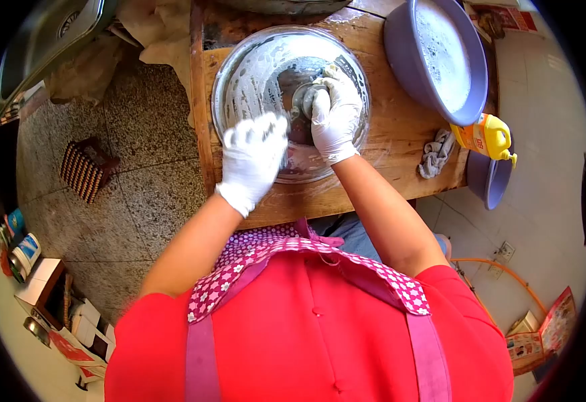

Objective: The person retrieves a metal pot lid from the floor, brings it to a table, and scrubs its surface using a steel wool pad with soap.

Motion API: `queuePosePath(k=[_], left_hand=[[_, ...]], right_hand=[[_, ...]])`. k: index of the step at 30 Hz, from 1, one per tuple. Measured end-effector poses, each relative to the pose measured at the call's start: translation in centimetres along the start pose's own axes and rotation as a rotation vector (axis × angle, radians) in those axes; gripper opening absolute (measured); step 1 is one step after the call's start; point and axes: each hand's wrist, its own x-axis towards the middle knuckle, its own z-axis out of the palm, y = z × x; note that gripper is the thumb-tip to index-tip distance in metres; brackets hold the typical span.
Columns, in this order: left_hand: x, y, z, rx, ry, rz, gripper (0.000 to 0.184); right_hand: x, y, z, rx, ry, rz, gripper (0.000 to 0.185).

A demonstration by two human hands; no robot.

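A round glass lid with a metal rim lies on the wooden table, streaked with white suds. My right hand, in a white glove, grips the lid's knob near the centre. My left hand, also gloved in white, is over the lid's lower left part. Its fingers are curled and blurred by motion, and anything under them is hidden.
A purple basin of sudsy water stands at the table's right, a grey cloth below it. Beside them are a yellow bottle and a smaller purple basin. A large pan shows at the top edge.
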Motion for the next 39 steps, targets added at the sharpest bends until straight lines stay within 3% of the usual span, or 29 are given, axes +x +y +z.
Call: queuePosePath(k=[3, 7, 10, 15, 17, 19, 21, 23, 25, 29, 33, 36, 39], left_hand=[[1.7, 0.7, -0.1, 0.032, -0.014, 0.031, 0.035], [12.8, -1.7, 1.6, 0.159, -0.14, 0.027, 0.029], [12.5, -1.8, 1.9, 0.147, -0.101, 0.087, 0.031], [-0.7, 1.1, -0.7, -0.036, -0.136, 0.184, 0.039], [-0.6, 1.1, 0.6, 0.032, -0.099, 0.147, 0.034], [5.3, 0.0, 0.7, 0.067, -0.014, 0.048, 0.03], [10.6, -2.8, 1.2, 0.166, -0.098, -0.117, 0.029], [11.6, -3.9, 0.9, 0.055, -0.036, -0.129, 0.029], [7.5, -3.3, 1.1, 0.031, 0.127, -0.096, 0.031], [-0.5, -0.2, -0.1, 0.027, 0.058, -0.09, 0.031], [3.8, -2.3, 1.0, 0.009, 0.135, -0.135, 0.03], [7.1, -3.9, 0.7, 0.016, 0.047, -0.258, 0.029], [3.4, -2.7, 0.3, 0.02, 0.161, -0.104, 0.026]], right_hand=[[0.0, 0.0, 0.0, 0.021, -0.005, 0.012, 0.022], [0.3, -0.4, -0.2, 0.019, -0.014, 0.007, 0.021], [0.2, -0.2, -0.4, 0.036, -0.061, 0.035, 0.023], [0.0, 0.1, -0.1, 0.015, -0.007, -0.007, 0.023], [-0.1, 0.2, -0.1, 0.019, -0.011, -0.012, 0.025], [0.0, 0.0, -0.2, 0.006, -0.036, 0.015, 0.02], [0.0, 0.1, 0.0, 0.042, -0.019, 0.011, 0.02], [0.1, 0.2, -0.2, 0.007, -0.038, -0.005, 0.019], [0.2, 0.3, 0.0, 0.047, -0.016, -0.012, 0.02], [-0.1, 0.2, -0.1, 0.001, -0.022, -0.024, 0.02], [0.0, 0.9, 0.4, -0.007, -0.011, -0.046, 0.019], [0.0, 0.5, 0.1, 0.02, -0.01, -0.006, 0.019], [0.1, 0.4, 0.0, 0.013, -0.014, -0.013, 0.02]])
